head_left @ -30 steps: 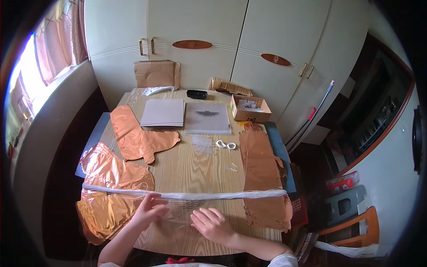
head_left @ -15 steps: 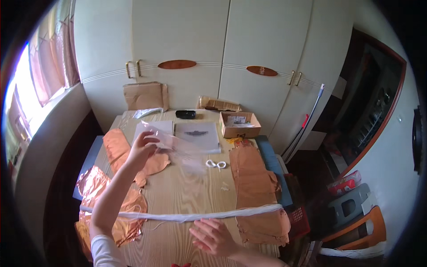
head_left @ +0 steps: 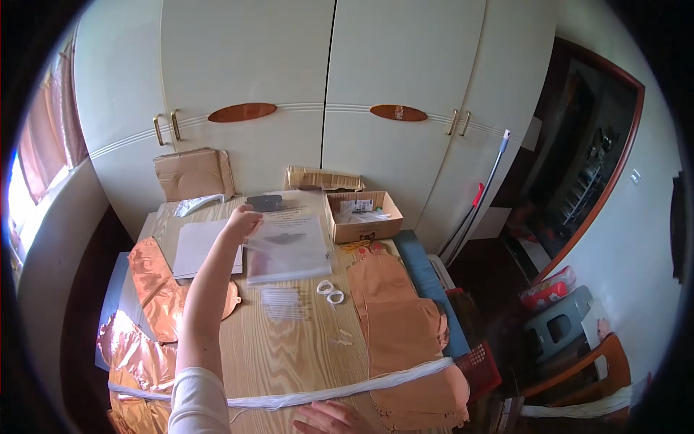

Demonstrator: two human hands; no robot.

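Observation:
My left hand (head_left: 244, 223) reaches far over the table with its fingers pinched together on a clear plastic bag (head_left: 289, 253). The bag lies over a printed sheet showing a dark shape. Just nearer is a row of thin clear sticks (head_left: 283, 302). My right hand (head_left: 332, 418) is partly cut off by the lower edge, fingers stretched out, holding nothing. It is beside a long bundle of white strands (head_left: 303, 396) running across the table. Copper-coloured flat foil balloons (head_left: 401, 325) lie on the right, and more crumpled copper foil (head_left: 155, 278) lies on the left.
White sheets (head_left: 204, 249) lie left of the bag. Behind are a black tray (head_left: 264, 203), flattened cardboard (head_left: 194, 176) and an open carton (head_left: 365, 230). Two white ribbon coils (head_left: 330, 293) and small pale pieces (head_left: 342, 338) lie mid-table. A cabinet (head_left: 246, 58) stands behind.
My left hand has carried the clear bag away from me, down onto the printed sheet, uncovering the thin sticks. My right hand sits lower in the picture. The whole view has shifted.

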